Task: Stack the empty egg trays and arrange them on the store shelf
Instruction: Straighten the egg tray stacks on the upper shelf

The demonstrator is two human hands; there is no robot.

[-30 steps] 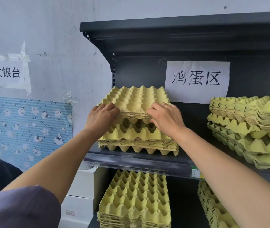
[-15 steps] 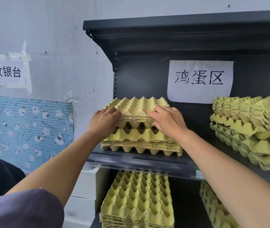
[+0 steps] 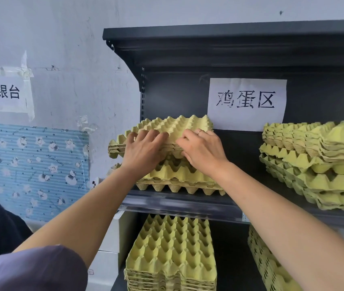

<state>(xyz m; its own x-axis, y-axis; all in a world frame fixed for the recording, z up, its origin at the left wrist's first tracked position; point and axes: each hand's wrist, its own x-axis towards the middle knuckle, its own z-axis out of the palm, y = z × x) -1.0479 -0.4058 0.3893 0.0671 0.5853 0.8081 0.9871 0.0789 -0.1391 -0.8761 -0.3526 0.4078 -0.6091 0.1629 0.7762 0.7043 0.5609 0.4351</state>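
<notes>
So the left hand (image 3: 143, 152) and right hand (image 3: 203, 152) both grip the top yellow pulp egg trays (image 3: 175, 124), fingers (image 3: 153, 134) curled over the front edge. Those trays sit skewed on the stack (image 3: 179, 176) below.

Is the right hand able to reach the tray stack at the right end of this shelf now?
Probably yes: the right hand grips the top trays, but only bare shelf lies between it and that stack.

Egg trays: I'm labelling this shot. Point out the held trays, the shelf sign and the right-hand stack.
held trays (image 3: 177, 124), head view, bumpy top face.
shelf sign (image 3: 246, 101), head view, centre of sheet.
right-hand stack (image 3: 305, 162), head view, front side.
</notes>
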